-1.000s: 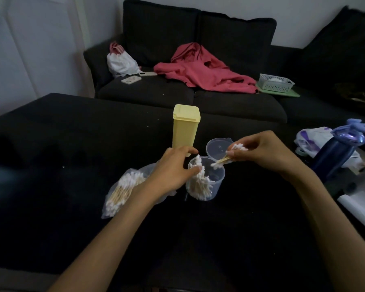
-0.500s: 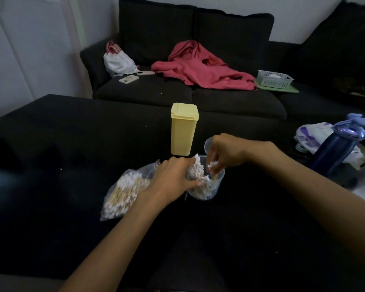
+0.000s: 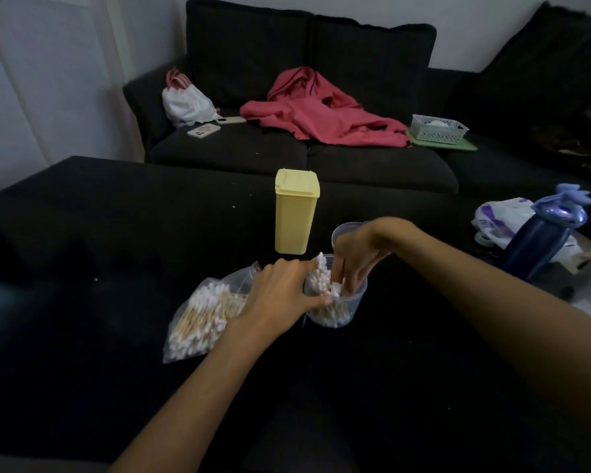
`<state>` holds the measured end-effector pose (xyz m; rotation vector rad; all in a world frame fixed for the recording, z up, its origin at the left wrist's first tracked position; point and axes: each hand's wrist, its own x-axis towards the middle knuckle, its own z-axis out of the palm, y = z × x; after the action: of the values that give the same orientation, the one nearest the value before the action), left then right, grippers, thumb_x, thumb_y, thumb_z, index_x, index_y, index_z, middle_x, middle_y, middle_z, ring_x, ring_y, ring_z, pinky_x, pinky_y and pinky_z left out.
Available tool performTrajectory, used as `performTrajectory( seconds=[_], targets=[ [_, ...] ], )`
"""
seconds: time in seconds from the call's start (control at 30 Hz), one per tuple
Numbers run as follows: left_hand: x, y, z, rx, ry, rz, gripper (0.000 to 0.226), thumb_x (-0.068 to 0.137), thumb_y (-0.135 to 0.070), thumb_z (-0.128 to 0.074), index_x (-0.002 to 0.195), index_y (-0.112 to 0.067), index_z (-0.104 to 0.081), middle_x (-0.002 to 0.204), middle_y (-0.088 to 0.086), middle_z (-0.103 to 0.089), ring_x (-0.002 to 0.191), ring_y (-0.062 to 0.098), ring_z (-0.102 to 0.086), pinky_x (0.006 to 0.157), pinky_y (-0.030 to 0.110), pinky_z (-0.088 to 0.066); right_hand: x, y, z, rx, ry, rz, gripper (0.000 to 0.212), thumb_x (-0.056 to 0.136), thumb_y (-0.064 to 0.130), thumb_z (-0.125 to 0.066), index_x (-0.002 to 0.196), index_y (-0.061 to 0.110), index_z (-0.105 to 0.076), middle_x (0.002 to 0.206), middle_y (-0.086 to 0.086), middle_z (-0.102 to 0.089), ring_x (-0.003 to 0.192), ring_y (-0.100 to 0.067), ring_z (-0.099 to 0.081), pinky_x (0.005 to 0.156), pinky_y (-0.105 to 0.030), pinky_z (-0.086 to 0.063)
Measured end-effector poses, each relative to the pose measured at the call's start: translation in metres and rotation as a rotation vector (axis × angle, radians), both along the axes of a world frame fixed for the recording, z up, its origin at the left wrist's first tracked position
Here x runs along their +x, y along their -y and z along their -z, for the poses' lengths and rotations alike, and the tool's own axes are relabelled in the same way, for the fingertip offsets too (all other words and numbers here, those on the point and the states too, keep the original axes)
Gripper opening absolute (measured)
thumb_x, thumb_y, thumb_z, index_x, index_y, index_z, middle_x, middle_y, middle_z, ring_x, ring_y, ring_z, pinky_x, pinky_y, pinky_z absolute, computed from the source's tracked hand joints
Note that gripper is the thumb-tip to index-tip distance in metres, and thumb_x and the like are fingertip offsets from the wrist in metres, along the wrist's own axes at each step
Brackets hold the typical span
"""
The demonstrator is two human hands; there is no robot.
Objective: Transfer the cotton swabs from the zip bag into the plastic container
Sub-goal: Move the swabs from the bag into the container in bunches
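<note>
Observed: the clear plastic container stands upright on the black table, partly filled with cotton swabs, some leaning above the rim on its left side. The left hand grips the container's near-left wall, thumb across the front. The right hand reaches down from above, fingers curled with their tips inside the mouth among the swabs; whether it pinches any swabs or merely presses them cannot be determined. The zip bag lies flat just left of the container, touching the left wrist, and holds a large share of swabs. A round lid sits behind the container, beside a yellow box.

Assessment: the step in hand appears to be seating a bundle. Recommended practice: keep the left hand bracing the light container against tipping, align sticks vertically, press the leaning swabs down before releasing, and withdraw fingers straight up so none are dragged out
</note>
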<state>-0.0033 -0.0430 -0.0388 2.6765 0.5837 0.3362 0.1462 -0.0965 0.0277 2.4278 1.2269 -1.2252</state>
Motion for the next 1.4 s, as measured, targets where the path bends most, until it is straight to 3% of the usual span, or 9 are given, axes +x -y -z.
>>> performTrajectory(
  seconds=[0.1, 0.2, 0.27, 0.4, 0.63, 0.87, 1.1, 1.3, 1.4],
  targets=[
    [-0.001, 0.003, -0.002, 0.029, -0.001, -0.002, 0.061, 0.084, -0.052, -0.062, 0.137, -0.028, -0.046, 0.122, 0.002, -0.063, 0.116, 0.022, -0.055, 0.094, 0.038, -0.041, 0.006, 0.003, -0.009, -0.048, -0.206, 0.128, 0.035, 0.088, -0.009, -0.051, 0.122, -0.001, -0.056, 0.1, -0.005, -0.064, 0.089, -0.012, -0.064, 0.073, -0.019, -0.057],
    [-0.001, 0.004, -0.003, 0.025, -0.003, -0.002, 0.06, 0.084, -0.052, -0.062, 0.137, -0.029, -0.046, 0.122, 0.002, -0.062, 0.117, 0.023, -0.054, 0.094, 0.039, -0.04, 0.011, 0.005, -0.013, -0.066, -0.31, 0.174, 0.033, 0.092, -0.006, -0.046, 0.124, -0.001, -0.053, 0.121, -0.014, -0.058, 0.105, -0.019, -0.06, 0.088, -0.026, -0.054],
    [-0.002, 0.004, -0.004, 0.02, -0.002, -0.002, 0.059, 0.084, -0.051, -0.062, 0.137, -0.029, -0.046, 0.122, 0.002, -0.063, 0.117, 0.024, -0.054, 0.094, 0.039, -0.04, 0.013, 0.007, -0.015, -0.059, -0.353, 0.186, 0.031, 0.093, -0.003, -0.046, 0.124, -0.001, -0.053, 0.126, -0.015, -0.056, 0.106, -0.019, -0.06, 0.087, -0.025, -0.054],
    [-0.002, 0.003, -0.003, 0.009, 0.006, 0.003, 0.059, 0.084, -0.052, -0.062, 0.137, -0.031, -0.046, 0.123, 0.001, -0.062, 0.117, 0.024, -0.054, 0.094, 0.039, -0.04, 0.015, 0.01, -0.016, -0.054, -0.426, 0.216, 0.026, 0.094, -0.001, -0.043, 0.115, 0.0, -0.059, 0.12, -0.014, -0.06, 0.104, -0.019, -0.061, 0.084, -0.024, -0.056],
    [0.0, 0.001, 0.0, 0.012, 0.01, 0.015, 0.06, 0.083, -0.052, -0.063, 0.138, -0.033, -0.045, 0.121, 0.002, -0.063, 0.115, 0.023, -0.056, 0.09, 0.037, -0.042, 0.014, 0.014, -0.001, 0.035, -0.292, 0.164, 0.022, 0.088, -0.001, -0.055, 0.109, 0.003, -0.062, 0.1, -0.006, -0.066, 0.085, -0.011, -0.067, 0.066, -0.015, -0.055],
    [-0.002, -0.002, 0.006, 0.038, 0.061, 0.011, 0.064, 0.082, -0.056, -0.062, 0.139, -0.036, -0.043, 0.118, -0.002, -0.065, 0.11, 0.018, -0.059, 0.084, 0.034, -0.044, 0.021, 0.023, -0.006, 0.051, -0.49, 0.315, 0.02, 0.094, 0.005, -0.049, 0.106, 0.001, -0.064, 0.1, -0.009, -0.069, 0.089, -0.014, -0.068, 0.077, -0.02, -0.057],
    [-0.003, -0.002, 0.008, 0.047, 0.066, 0.018, 0.067, 0.082, -0.057, -0.061, 0.142, -0.035, -0.04, 0.12, -0.002, -0.065, 0.112, 0.017, -0.058, 0.085, 0.033, -0.043, 0.018, 0.029, 0.011, 0.181, -0.401, 0.338, 0.01, 0.086, 0.005, -0.06, 0.092, 0.005, -0.068, 0.091, -0.008, -0.069, 0.074, -0.01, -0.068, 0.061, -0.014, -0.054],
    [-0.005, 0.0, 0.007, 0.071, 0.218, 0.048, 0.057, 0.077, -0.049, -0.071, 0.129, -0.033, -0.054, 0.126, -0.012, -0.06, 0.119, 0.008, -0.051, 0.086, 0.024, -0.04, 0.015, 0.03, 0.006, 0.204, -0.396, 0.358, 0.015, 0.088, 0.004, -0.058, 0.1, 0.001, -0.066, 0.095, -0.01, -0.069, 0.08, -0.012, -0.068, 0.069, -0.017, -0.057],
    [-0.006, 0.001, 0.006, 0.104, 0.241, 0.099, 0.044, 0.079, -0.046, -0.07, 0.12, -0.035, -0.06, 0.122, -0.014, -0.062, 0.117, 0.005, -0.051, 0.091, 0.028, -0.045, 0.013, 0.032, -0.002, 0.228, -0.405, 0.403, 0.02, 0.088, 0.002, -0.056, 0.105, -0.001, -0.065, 0.099, -0.012, -0.069, 0.085, -0.016, -0.068, 0.07, -0.018, -0.058]
  ],
)
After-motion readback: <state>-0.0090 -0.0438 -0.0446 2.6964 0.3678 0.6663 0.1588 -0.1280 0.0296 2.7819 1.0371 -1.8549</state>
